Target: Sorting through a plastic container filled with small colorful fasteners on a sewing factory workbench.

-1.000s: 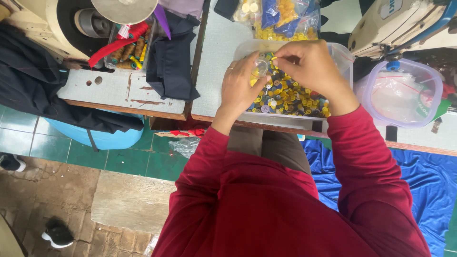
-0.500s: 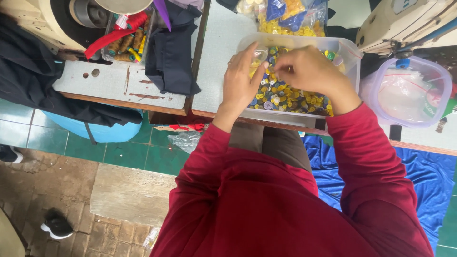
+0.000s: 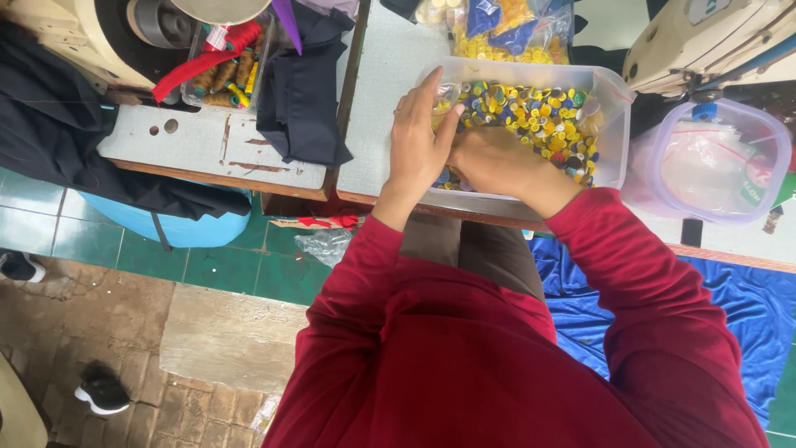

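A clear plastic tub point(image 3: 609, 124) on the grey table holds several yellow, blue and green buttons point(image 3: 539, 116). My left hand point(image 3: 419, 137) rests at the tub's left end, fingers stretched up, thumb pinching a small clear bag point(image 3: 448, 93) against them. My right hand point(image 3: 489, 162) lies low inside the tub on the buttons, right beside the left hand. Its fingertips are hidden behind the left hand. Both arms wear red sleeves.
Bags of yellow and blue buttons point(image 3: 506, 29) lie behind the tub. A round clear lidded container point(image 3: 709, 162) stands to the right, below a sewing machine point(image 3: 705, 37). Dark cloth point(image 3: 303, 91), a tray of thread spools point(image 3: 224, 70) and another sewing machine point(image 3: 75, 37) sit left. Blue cloth point(image 3: 730, 307) covers the floor.
Both hands have come down from above the tub. The right hand has dropped into the buttons, and the left has settled at the tub's left end.
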